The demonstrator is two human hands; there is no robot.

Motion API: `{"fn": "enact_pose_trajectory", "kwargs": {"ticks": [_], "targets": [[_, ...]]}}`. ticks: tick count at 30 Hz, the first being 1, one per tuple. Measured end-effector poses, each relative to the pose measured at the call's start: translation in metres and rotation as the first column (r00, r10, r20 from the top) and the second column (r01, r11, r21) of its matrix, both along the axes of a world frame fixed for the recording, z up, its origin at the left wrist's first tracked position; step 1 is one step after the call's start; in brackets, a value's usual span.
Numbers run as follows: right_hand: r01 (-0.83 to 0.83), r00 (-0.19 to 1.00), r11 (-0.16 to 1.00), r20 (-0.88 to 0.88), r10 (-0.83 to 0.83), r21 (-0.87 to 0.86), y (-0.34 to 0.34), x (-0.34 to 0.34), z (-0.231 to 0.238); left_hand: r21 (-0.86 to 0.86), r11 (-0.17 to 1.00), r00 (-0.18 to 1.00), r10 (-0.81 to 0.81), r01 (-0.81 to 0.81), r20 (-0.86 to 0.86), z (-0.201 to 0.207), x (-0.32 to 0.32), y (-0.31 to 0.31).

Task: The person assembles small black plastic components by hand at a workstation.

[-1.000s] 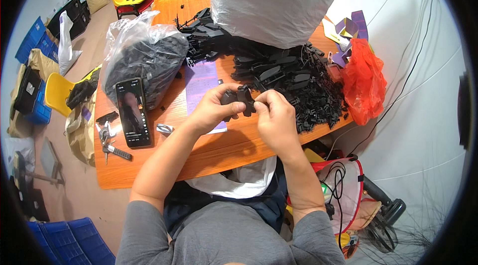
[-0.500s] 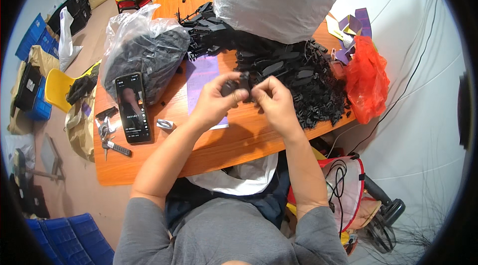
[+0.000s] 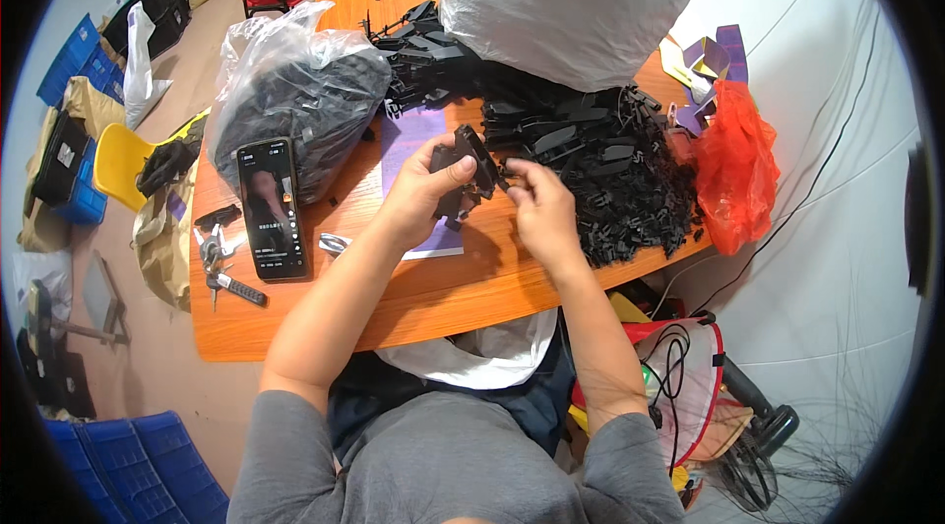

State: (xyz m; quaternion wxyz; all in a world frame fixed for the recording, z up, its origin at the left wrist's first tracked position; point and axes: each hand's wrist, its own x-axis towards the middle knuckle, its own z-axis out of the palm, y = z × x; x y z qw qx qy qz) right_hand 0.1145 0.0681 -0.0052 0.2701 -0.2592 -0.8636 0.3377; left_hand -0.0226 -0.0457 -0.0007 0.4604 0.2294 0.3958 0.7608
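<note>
Over the front part of the orange wooden table [image 3: 472,298], my left hand [image 3: 418,197] grips a black plastic part [image 3: 475,160], a long, narrow piece with clips along its side, tilted upward. More black plastic shows under the thumb; whether it is one piece or two I cannot tell. My right hand [image 3: 544,219] is closed close beside the part's right side, thumb and fingers pinched near its edge. What lies between those fingertips is too small to make out. Just beyond my right hand spreads a big heap of black plastic parts [image 3: 591,155].
A large white sack [image 3: 581,7] stands behind the heap, a red plastic bag [image 3: 738,170] at its right. On the left are a clear bag of black parts [image 3: 300,96], a phone [image 3: 273,219], keys [image 3: 219,268] and a purple printed sheet [image 3: 409,135]. A yellow chair [image 3: 118,175] stands beyond.
My left hand has turned the black part, so its long side now shows. My right hand has moved slightly right and down, away from the left. The whole view has shifted a little.
</note>
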Motion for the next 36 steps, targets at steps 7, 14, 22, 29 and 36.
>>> {"fn": "enact_pose_trajectory", "kwargs": {"ticks": [7,14,22,29,36], "targets": [[-0.372,0.838,0.582,-0.532,-0.124,-0.723,-0.026,0.005,0.06,-0.026,0.999,0.979,-0.028,0.023,-0.203,0.001,0.013,-0.002],[-0.41,0.828,0.355,-0.506,-0.242,-0.84,-0.02,0.01,0.051,-0.011,0.999,0.949,-0.038,0.037,-0.312,0.001,0.015,-0.002],[-0.433,0.847,0.196,-0.471,-0.246,-0.88,-0.024,0.011,0.047,0.001,1.0,0.938,0.007,-0.007,-0.347,0.003,0.019,-0.002],[-0.266,0.932,0.503,-0.352,-0.083,-0.823,-0.029,0.017,0.059,-0.078,0.994,0.9,-0.1,0.074,-0.424,0.008,0.014,-0.009],[-0.435,0.899,0.6,-0.369,0.237,-0.672,-0.008,0.022,0.051,-0.305,0.93,0.904,-0.299,0.205,-0.305,0.021,0.018,-0.011]]}}
